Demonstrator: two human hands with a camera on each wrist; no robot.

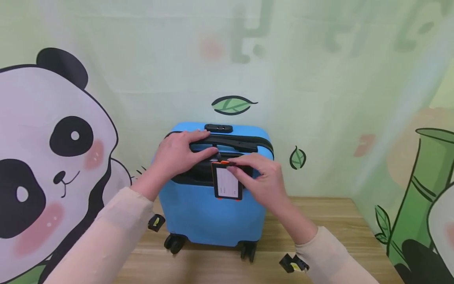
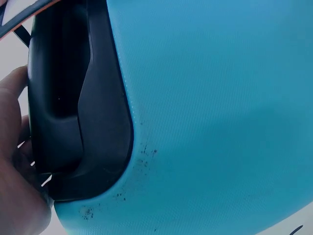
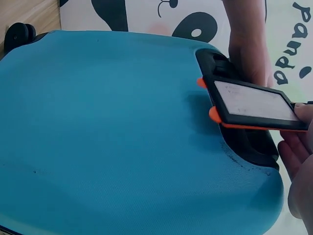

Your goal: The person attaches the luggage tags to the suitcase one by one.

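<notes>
A small blue suitcase (image 1: 213, 213) stands upright with a black top handle (image 1: 230, 141) and a recessed black panel below it. My left hand (image 1: 179, 152) rests on the suitcase's top at the handle, fingers extended and thumb pointing at a short strap (image 1: 216, 154). Between thumb and fingers, my right hand (image 1: 264, 177) pinches the upper edge of a luggage tag (image 1: 227, 181), black and orange with a white card. The tag hangs in front of the black panel; in the right wrist view its white face (image 3: 254, 100) shows fully. The left wrist view shows the left fingers (image 2: 12, 107) beside the black panel.
A black combination lock (image 1: 218, 128) sits on the suitcase top. Black wheels (image 1: 175, 243) stand on the wooden surface (image 1: 319, 221). Behind hangs a pale green backdrop (image 1: 319, 79) printed with pandas, leaves and bamboo. Small black devices (image 1: 292, 263) show beside the sleeves.
</notes>
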